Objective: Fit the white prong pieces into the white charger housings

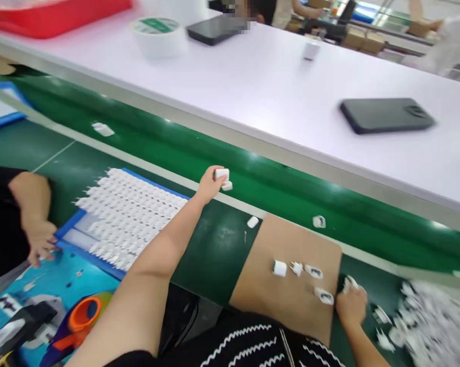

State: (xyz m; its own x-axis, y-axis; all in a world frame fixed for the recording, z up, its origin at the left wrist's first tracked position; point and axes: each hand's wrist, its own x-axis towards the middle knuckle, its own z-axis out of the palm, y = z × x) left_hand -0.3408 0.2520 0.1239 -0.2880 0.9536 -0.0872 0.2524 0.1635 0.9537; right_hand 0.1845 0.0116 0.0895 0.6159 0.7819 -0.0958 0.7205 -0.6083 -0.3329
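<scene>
My left hand [210, 185] reaches out over the far edge of the green bench, closed on a white charger housing [222, 174]. A second small white piece [227, 186] shows just under its fingers. Beside the brown board [268, 290], my right hand [351, 306] is closed on a white charger part [350, 283], partly hidden by the fingers. On the board lie a white charger block [279, 268], a plug piece with pins [297, 268] and two hollow white shells, the upper shell [314, 271] and the lower shell [324, 296].
A blue-edged tray [71, 224] packed with white chargers sits left of my left arm. At right is a heap of white plug parts [436, 321]. A raised white shelf [260, 92] carries a phone [386, 114] and a tape roll [159, 38]. A co-worker's hand [41, 242] rests at left.
</scene>
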